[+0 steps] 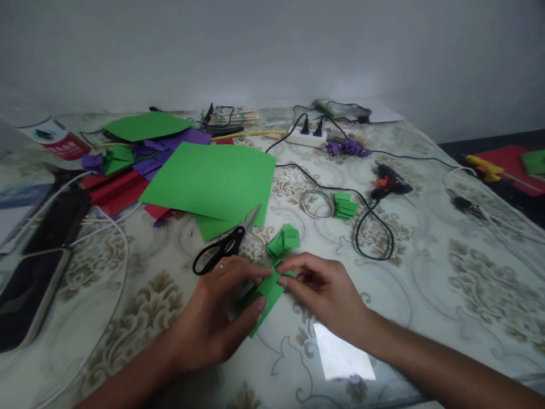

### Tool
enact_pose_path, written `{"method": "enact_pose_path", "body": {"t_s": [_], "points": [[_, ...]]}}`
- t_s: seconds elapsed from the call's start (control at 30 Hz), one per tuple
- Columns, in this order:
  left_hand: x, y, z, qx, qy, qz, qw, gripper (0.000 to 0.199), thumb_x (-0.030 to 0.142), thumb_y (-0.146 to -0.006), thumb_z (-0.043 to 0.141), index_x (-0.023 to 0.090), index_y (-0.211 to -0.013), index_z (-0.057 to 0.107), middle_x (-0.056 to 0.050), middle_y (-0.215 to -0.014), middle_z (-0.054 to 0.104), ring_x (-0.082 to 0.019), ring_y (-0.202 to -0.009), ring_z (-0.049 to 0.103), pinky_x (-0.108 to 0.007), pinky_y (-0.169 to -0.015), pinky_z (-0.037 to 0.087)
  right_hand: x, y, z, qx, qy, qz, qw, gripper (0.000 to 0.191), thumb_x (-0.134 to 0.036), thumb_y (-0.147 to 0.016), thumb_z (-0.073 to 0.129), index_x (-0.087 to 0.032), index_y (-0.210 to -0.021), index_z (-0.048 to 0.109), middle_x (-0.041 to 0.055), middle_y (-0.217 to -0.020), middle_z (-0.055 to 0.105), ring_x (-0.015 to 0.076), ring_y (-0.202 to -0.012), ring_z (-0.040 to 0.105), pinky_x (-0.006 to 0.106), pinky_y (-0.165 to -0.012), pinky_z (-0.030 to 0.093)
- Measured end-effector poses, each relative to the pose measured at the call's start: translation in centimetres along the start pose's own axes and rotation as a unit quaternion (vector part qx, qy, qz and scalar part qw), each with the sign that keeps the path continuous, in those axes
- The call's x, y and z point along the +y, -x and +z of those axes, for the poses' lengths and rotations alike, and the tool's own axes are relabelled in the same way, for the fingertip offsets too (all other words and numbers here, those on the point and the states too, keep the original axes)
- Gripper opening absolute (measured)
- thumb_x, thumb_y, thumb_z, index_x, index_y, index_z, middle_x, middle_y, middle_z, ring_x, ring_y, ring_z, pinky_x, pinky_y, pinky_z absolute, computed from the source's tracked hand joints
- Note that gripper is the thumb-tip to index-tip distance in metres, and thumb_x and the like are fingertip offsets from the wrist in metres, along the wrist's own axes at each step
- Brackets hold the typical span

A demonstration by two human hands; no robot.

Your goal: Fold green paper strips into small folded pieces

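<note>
A green paper strip (pixel 269 292) lies slantwise between my two hands, low in the middle of the head view. My left hand (pixel 227 309) grips its left side, thumb on top and fingers bent over the edge. At the strip's upper end, my right hand (pixel 319 281) pinches the paper between thumb and forefinger. Just beyond the fingertips sits a folded green paper piece (pixel 284 240). Black-handled scissors (pixel 225 244) rest above my left hand, their blades over the edge of a large green sheet (pixel 213 179).
To the right are a folded green bundle (pixel 344 205), a wire coil (pixel 317 203) and a black glue gun (pixel 389 182) with looped cable. A white power strip (pixel 307 136) stands at the back. Red paper (pixel 114 190), a phone (pixel 32 295) and a white cable (pixel 123 267) lie left.
</note>
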State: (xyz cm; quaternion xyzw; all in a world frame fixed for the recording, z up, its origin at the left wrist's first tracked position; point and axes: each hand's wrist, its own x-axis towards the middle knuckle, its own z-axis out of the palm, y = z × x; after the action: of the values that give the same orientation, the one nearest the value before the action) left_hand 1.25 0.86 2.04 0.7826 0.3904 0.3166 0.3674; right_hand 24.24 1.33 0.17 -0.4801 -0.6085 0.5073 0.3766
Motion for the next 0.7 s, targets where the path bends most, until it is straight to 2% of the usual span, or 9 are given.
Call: {"method": "enact_pose_path", "body": {"t_s": [0.2,0.37,0.53,0.7], "points": [[0.38,-0.10,-0.14,0.000,0.028,-0.016,0.999,0.032,0.016,-0.095,0.063,0.027,-0.124,0.066,-0.003,-0.105,0.072,-0.022,-0.098,0.067,-0.035,-0.088,0.052,-0.28,0.24,0.05,0.000,-0.028,0.001,1.000,0.022,-0.029,-0.092,0.075,-0.024,-0.113,0.072,0.0029,-0.088,0.079,0.0189,-0.081,0.073,0.031,-0.073,0.056],[0.47,-0.11,-0.11,0.000,0.049,-0.034,0.998,0.028,0.017,-0.095,0.063,0.028,-0.121,0.068,-0.001,-0.100,0.073,-0.020,-0.094,0.068,-0.032,-0.085,0.053,-0.35,0.25,0.04,-0.002,-0.023,0.000,1.000,0.024,-0.029,-0.092,0.074,-0.024,-0.115,0.072,0.0025,-0.087,0.078,0.0183,-0.080,0.072,0.030,-0.072,0.056],[0.48,-0.31,-0.04,-0.007,0.054,-0.047,0.997,0.024,0.018,-0.096,0.064,0.027,-0.117,0.070,-0.001,-0.099,0.074,-0.020,-0.093,0.069,-0.031,-0.083,0.054,-0.47,0.24,0.06,-0.013,-0.024,0.014,1.000,0.016,-0.030,-0.091,0.074,-0.023,-0.105,0.072,0.0035,-0.087,0.078,0.0185,-0.077,0.071,0.028,-0.067,0.054],[0.14,-0.27,0.34,-0.009,0.036,-0.065,0.997,0.021,0.019,-0.095,0.066,0.026,-0.115,0.071,-0.001,-0.101,0.076,-0.020,-0.093,0.070,-0.031,-0.083,0.055,-0.46,0.25,0.19,-0.036,-0.002,0.028,0.999,0.012,-0.031,-0.090,0.070,-0.021,-0.094,0.075,0.0002,-0.069,0.067,0.0139,-0.058,0.057,0.025,-0.052,0.042]]}}
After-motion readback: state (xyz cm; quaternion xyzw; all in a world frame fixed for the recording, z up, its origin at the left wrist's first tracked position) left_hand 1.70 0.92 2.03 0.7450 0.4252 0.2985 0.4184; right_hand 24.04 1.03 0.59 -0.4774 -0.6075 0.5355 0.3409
